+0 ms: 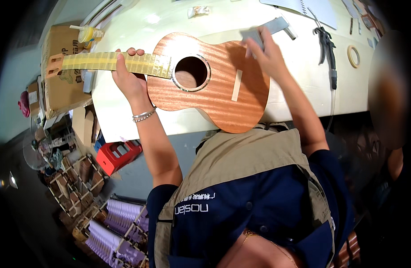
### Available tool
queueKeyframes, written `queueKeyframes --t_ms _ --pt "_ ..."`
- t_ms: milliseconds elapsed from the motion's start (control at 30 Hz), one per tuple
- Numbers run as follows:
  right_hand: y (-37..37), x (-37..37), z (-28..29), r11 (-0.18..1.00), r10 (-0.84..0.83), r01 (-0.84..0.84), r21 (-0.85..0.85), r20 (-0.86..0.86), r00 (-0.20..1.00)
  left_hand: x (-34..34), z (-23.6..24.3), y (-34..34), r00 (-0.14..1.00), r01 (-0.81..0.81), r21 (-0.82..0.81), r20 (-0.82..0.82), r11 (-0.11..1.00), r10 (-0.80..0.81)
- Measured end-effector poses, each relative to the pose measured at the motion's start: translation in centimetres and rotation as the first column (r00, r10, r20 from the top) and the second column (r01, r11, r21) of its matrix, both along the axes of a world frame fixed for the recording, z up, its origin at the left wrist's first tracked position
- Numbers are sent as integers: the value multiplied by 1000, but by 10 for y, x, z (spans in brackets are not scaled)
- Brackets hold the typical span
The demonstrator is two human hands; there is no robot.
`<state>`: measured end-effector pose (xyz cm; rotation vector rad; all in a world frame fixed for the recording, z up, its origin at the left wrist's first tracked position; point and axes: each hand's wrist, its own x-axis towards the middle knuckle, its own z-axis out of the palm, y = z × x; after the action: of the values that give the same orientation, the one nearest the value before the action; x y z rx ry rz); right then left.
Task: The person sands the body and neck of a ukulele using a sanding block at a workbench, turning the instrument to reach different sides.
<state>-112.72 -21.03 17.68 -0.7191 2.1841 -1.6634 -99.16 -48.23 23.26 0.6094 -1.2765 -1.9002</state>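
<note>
In the head view we see the ukulele (221, 80) on the desk (120, 120), its lower side jutting past the near edge, the left grip (128, 80) wrapped round its taped neck (91, 61). The right grip (269, 52), blurred, looks clamped on a grey block (273, 26) by the body's far edge; a tilted block or slackened neck-hold could scuff the wood.
</note>
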Motion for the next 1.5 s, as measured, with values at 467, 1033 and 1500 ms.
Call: queueKeyframes --t_ms 467,1033,1500 --pt "-52 118 1 990 95 -142 -19 -656 749 -6 -2 -4 998 47 9 38 999 -47" --pt "-67 115 26 999 33 3 51 -694 720 -17 15 10 992 5 -90 122 996 6" --pt "-14 92 43 831 390 114 -545 717 578 -18 14 15 993 -6 -98 113 995 17"
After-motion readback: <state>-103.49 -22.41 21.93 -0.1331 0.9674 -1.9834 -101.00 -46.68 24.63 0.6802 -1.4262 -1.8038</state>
